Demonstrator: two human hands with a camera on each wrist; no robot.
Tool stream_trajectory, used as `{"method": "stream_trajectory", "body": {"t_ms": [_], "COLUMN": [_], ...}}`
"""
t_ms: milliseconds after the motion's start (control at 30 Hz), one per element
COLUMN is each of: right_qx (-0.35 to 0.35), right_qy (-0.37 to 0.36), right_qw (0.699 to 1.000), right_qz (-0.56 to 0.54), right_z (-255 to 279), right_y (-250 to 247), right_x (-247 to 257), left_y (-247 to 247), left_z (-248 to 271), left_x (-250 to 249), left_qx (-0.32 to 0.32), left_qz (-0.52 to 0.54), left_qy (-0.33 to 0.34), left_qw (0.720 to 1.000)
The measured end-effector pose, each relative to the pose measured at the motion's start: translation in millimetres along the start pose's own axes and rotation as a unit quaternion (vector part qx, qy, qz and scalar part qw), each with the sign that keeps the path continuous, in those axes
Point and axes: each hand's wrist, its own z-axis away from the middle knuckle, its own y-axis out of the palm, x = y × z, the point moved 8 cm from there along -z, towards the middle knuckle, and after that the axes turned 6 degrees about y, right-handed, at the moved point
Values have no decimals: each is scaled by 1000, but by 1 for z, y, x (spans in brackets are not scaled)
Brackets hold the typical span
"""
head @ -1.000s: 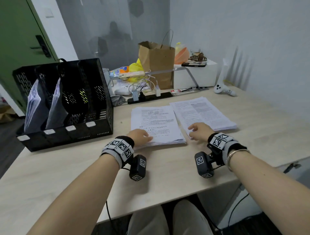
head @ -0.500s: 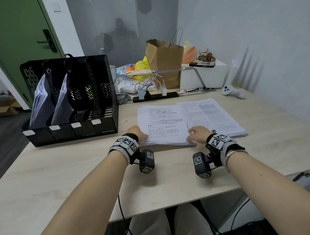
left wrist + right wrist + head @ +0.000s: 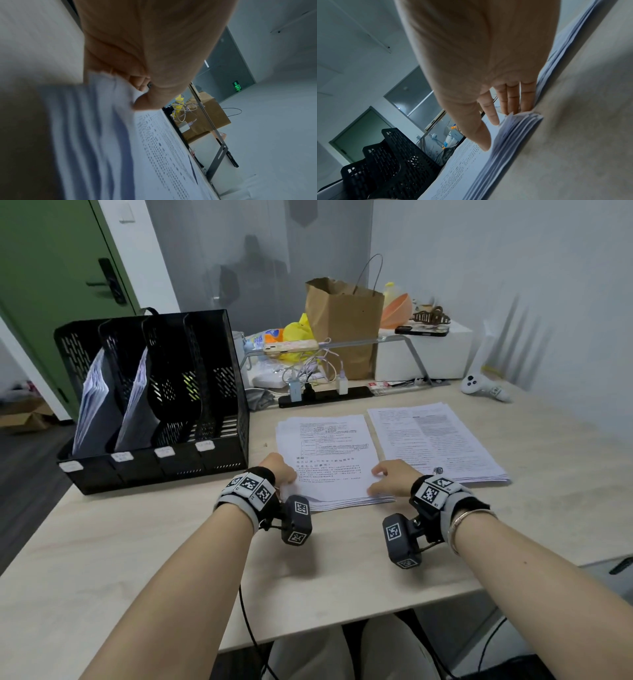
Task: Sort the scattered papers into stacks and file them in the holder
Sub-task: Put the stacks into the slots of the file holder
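Two stacks of printed papers lie side by side on the desk: the left stack [image 3: 329, 453] and the right stack [image 3: 438, 436]. My left hand [image 3: 282, 474] is at the left stack's near left corner. In the left wrist view its thumb [image 3: 145, 102] lies on the top sheet and a fingertip shows behind the lifted edge, so it pinches the left stack [image 3: 154, 148]. My right hand [image 3: 382, 477] rests at the same stack's near right corner. Its straight fingers [image 3: 511, 100] lie along the edge of the left stack [image 3: 471, 162]. The black file holder [image 3: 219, 467] stands to the left, with papers in its two leftmost slots.
Behind the papers are a power strip with chargers [image 3: 325, 395], a brown paper bag [image 3: 342, 323], a phone on a metal shelf [image 3: 291, 347], a white box [image 3: 421, 354] and a white controller [image 3: 483, 386]. The bare desk edge [image 3: 308, 621] is near me.
My right hand left the right stack and came to the left stack's near right corner. My left hand slid to that stack's left edge and took hold of it.
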Motion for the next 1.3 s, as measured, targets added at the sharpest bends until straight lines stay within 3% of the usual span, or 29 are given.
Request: {"method": "stream_trajectory", "body": {"t_ms": [200, 367, 633, 700, 933, 1033, 1233, 1300], "right_qx": [6, 35, 100, 72, -54, -71, -87, -106], "right_qy": [-3, 14, 25, -9, -135, -170, -199, -224], "right_qw": [1000, 985, 950, 945, 882, 847, 855, 858], "right_qz": [-28, -171, -296, -319, -448, -498, -471, -450], "right_z": [10, 13, 24, 26, 55, 68, 90, 99], "right_y": [-1, 5, 12, 4, -52, -67, -67, -72], "right_x": [-3, -7, 9, 20, 51, 58, 76, 85], "left_y": [8, -1, -42, -49, -57, -56, -77, -82], "left_z": [6, 13, 35, 47, 70, 73, 83, 93], "left_x": [-2, 2, 13, 11, 4, -2, -17, -32], "left_qx": [-17, -15, -119, -131, -129, -124, -292, -313], "left_qz": [3, -41, 111, 165, 299, 332, 319, 301], "left_qy": [29, 33, 147, 179, 254, 272, 280, 312], "left_qw": [999, 999, 976, 961, 911, 895, 857, 845]}}
